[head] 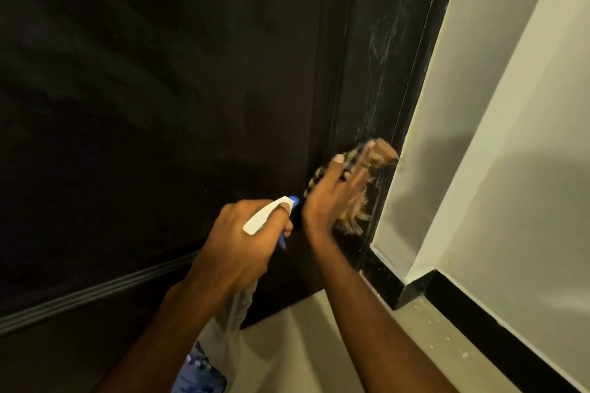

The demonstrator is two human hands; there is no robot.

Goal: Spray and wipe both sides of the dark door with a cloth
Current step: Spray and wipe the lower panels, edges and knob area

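Cloth (pixel 351 214) lies flat on the dark door (pixel 159 89), low on its right-hand stile, just beside the edge that meets the wall (pixel 510 137). Right grip (pixel 329 195) spreads over it w/ fingers near straight, pressing it to the wood. Blur smears the fabric, so we can't say whether the thumb tucks any of it. Left grip (pixel 242 242) is wrapped tight round the neck of the spray bottle (pixel 266 215), right beside the other wrist, nozzle towards the door. The clear body hangs below the hand.

Progress, as we judge it: mid-wipe on this face. Whitish streaks (pixel 376 51) run up the stile above the cloth. They could be spray or dust, we can't tell which, so that strip looks undone. The big panel to the left reads dark & even, but the light's too poor to call it clean. Lower moulding (pixel 95 293): no sign either way. The door's other side isn't in view, so we count it as left to do. Probably under halfway.
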